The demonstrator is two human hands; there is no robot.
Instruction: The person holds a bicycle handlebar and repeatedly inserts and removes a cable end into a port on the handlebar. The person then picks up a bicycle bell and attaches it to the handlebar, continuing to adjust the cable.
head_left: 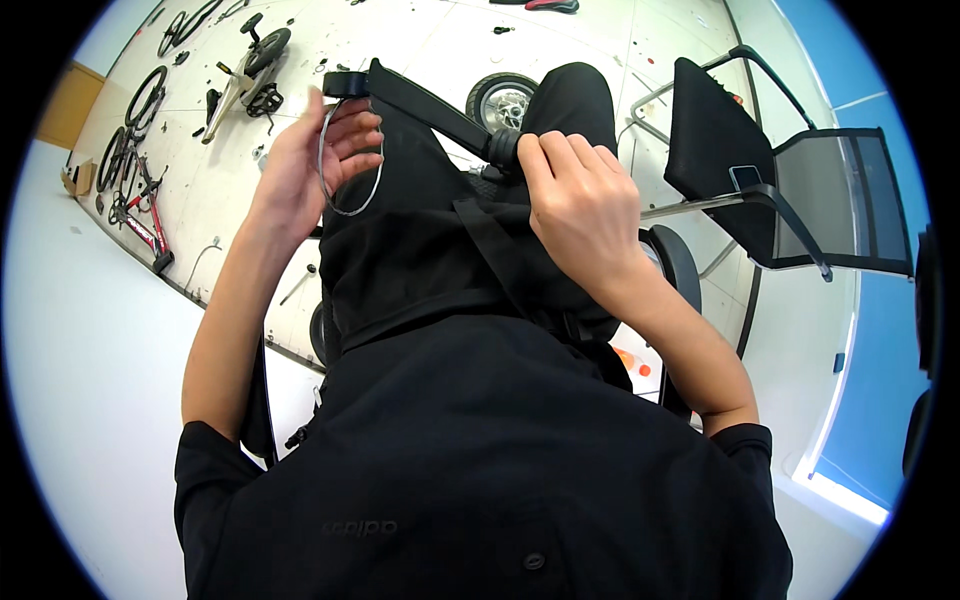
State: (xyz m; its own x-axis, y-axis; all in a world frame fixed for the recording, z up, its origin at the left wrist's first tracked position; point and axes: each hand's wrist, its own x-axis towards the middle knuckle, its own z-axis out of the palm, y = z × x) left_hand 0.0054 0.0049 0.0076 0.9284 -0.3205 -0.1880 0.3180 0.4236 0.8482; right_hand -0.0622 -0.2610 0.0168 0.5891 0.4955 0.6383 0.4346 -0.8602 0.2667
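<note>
On the white floor [420, 40], bicycle parts [135, 180] and a black chair [770, 190].

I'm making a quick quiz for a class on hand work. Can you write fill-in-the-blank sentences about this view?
1. The right hand grips the black ____ of a handlebar.
2. The left hand touches a thin grey ____.
3. The folding chair stands to the person's ____.

Missing words: grip; cable; right
</note>
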